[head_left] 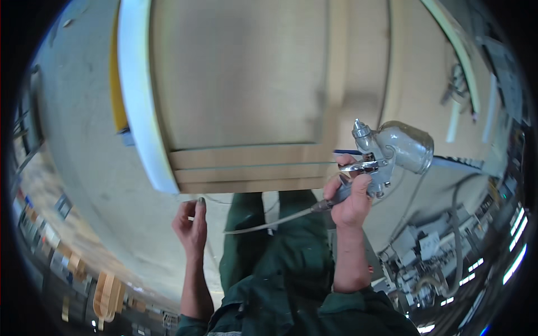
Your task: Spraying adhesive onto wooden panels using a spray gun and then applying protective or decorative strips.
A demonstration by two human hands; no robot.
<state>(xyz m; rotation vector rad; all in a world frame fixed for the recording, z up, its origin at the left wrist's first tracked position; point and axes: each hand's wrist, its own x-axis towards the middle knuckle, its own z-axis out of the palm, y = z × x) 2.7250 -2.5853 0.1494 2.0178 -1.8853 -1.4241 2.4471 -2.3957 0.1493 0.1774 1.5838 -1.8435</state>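
Note:
My right hand point(353, 201) grips a metal spray gun point(364, 157), with fingers at its trigger. A rounded silver cup point(412, 147) sits on the gun's right side, and the nozzle points away from me. From the bottom of the handle a pale air hose point(269, 225) runs left across my legs. My left hand point(190, 223) hangs near the lower left corner of a wooden panel point(246, 171), its fingers curled in; I see nothing in them. The panel has a recessed middle field and a framed border, and its near edge lies just ahead of my legs.
A long pale strip point(136, 95) runs along the panel's left side, with a yellow piece point(115, 84) beyond it. Another light board point(412, 61) lies to the right, a metal tool point(457, 84) on it. Grey machinery point(426, 252) with hoses stands at lower right.

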